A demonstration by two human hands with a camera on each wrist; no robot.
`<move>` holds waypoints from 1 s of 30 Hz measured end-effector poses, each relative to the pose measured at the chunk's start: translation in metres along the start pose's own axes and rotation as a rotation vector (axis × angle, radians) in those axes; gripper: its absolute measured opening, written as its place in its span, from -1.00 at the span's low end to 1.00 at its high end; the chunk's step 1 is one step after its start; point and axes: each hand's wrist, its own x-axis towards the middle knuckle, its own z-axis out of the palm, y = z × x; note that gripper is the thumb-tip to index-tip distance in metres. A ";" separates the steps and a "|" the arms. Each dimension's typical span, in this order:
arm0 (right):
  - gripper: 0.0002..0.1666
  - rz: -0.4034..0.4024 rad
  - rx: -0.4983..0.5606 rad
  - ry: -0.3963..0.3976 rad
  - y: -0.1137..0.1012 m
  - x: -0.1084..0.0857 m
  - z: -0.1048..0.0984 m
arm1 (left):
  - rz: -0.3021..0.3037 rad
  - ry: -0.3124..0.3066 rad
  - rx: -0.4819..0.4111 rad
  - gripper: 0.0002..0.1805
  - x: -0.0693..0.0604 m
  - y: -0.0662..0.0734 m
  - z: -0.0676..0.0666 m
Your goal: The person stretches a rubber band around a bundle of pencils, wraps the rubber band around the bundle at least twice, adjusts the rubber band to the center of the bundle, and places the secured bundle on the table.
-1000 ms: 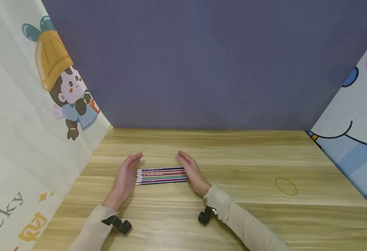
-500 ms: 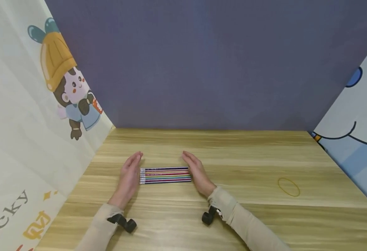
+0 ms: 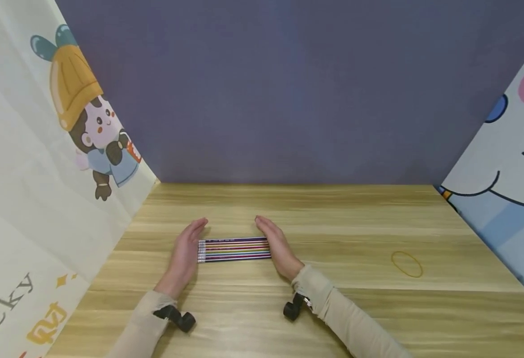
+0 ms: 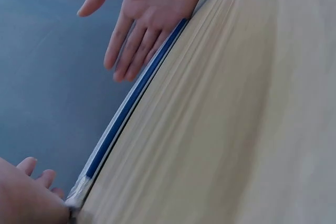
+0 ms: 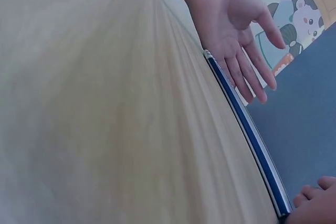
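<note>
Two sleeved forearms [image 3: 138, 325] reach in from the near side. The left hand [image 3: 184, 253] stands on edge at the eraser ends and the right hand [image 3: 280, 251] at the opposite ends, both straight-fingered and gripping nothing. Between them the pencils [image 3: 235, 249] lie flat, side by side on the desk [image 3: 333, 238]. Uneven pushing would likely slide single pencils out of line; pressing too hard could pop one upward, since nothing holds the row down.

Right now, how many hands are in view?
2: the left hand beside the silver ends of the pencils, the right hand at their opposite ends. Neither is hidden in the head view, and no others show.
</note>
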 end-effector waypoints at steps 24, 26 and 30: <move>-0.05 -0.260 -1.290 -0.570 -0.037 -0.018 -0.033 | 0.295 -0.429 1.328 -0.02 -0.016 0.022 -0.006; -0.05 -0.281 -1.332 -0.565 -0.036 -0.018 -0.032 | 0.305 -0.421 1.369 -0.01 -0.016 0.020 -0.005; -0.03 -0.314 -1.404 -0.553 -0.033 -0.018 -0.031 | 0.326 -0.394 1.448 -0.09 -0.015 0.018 -0.003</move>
